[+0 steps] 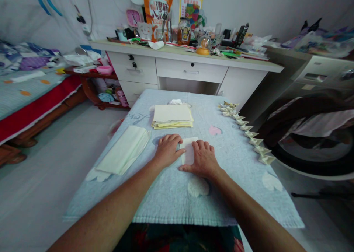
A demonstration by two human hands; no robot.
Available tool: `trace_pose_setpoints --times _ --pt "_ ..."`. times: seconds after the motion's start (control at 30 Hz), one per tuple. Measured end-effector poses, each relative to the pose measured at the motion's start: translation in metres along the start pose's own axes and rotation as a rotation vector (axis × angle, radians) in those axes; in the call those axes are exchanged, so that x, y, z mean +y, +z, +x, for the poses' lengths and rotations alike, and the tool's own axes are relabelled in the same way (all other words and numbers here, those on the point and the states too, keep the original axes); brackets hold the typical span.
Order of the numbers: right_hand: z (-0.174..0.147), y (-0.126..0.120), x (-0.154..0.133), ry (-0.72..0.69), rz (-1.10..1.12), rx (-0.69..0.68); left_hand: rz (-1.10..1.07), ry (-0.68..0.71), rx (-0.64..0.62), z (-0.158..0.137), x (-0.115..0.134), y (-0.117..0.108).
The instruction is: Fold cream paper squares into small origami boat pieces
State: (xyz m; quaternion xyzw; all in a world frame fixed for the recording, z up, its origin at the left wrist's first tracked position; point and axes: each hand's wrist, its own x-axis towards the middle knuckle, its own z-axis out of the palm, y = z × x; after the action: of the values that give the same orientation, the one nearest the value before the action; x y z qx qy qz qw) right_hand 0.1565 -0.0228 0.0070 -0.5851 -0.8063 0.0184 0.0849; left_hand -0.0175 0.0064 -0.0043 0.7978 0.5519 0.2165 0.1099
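Observation:
A small folded sheet of pale paper (188, 152) lies on the cloth-covered table between my hands. My left hand (169, 149) touches its left edge, thumb and fingers apart. Across its right side rests my right hand (204, 158), fingers spread flat and thumb stretched to the left near the lower edge. Just beyond is a stack of cream and yellow paper sheets (173, 115). To the left lies a pile of long folded pale paper (123, 150). A row of folded paper pieces (253, 135) runs along the table's right side.
The table wears a light blue cloth (166, 204) with a fringed front edge. Behind it stands a white desk (190, 62) crowded with jars, a snack bag (157, 12) and a pink clock (133, 18). A washing machine (312, 75) is at right, a bed (35, 86) at left.

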Motion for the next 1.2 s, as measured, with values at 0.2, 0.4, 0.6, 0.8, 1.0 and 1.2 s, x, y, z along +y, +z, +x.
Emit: trace_pose_setpoints --times 0.2,0.4,0.6,0.8,1.0,1.2 --pt "-0.011 0.0 0.004 -0.044 0.088 -0.004 0.093 -0.035 0.037 0.003 -0.003 0.001" --pt "-0.019 0.005 0.021 -0.123 0.248 0.006 0.073 -0.015 0.096 0.001 -0.01 0.006" --pt "-0.019 -0.004 0.027 -0.141 0.334 0.021 -0.084 -0.025 0.089 0.001 -0.013 0.004" --pt "-0.02 -0.011 0.022 -0.25 0.372 -0.038 -0.24 -0.085 0.073 0.001 -0.007 0.001" --pt "-0.019 -0.015 0.018 -0.289 0.388 -0.075 -0.255 -0.12 0.041 0.002 -0.004 -0.001" --pt "-0.019 -0.013 0.019 -0.324 0.401 -0.057 -0.395 -0.004 -0.042 0.001 0.003 -0.004"
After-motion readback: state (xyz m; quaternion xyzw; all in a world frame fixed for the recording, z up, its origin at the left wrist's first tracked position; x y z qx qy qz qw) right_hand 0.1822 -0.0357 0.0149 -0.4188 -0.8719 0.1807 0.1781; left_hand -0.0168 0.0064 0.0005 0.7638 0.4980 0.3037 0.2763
